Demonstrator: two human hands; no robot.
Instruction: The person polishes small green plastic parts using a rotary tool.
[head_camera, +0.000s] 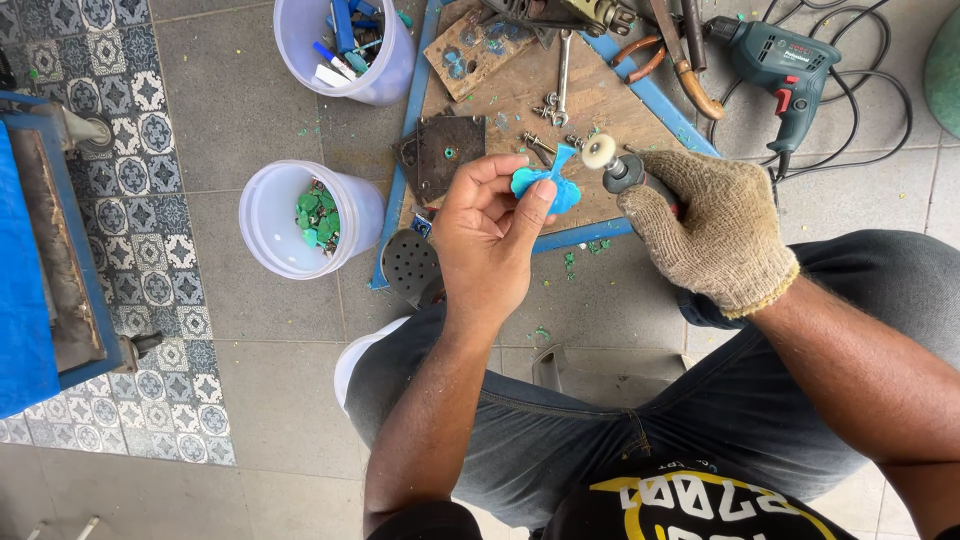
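Left hand (490, 235) pinches blue piece (547, 186) above board's (520, 95) near edge. Gloved right hand (712, 225) wraps grinder (628, 173); wheel (599, 152) touches piece's upper tip. Advice: keep light pressure, fingertips (540, 200) back from wheel, grip firm, rotate piece gradually.

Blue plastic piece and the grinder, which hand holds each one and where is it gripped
The left hand pinches the blue plastic piece by its lower edge. The gloved right hand grips the small grinder around its body, behind the white wheel.
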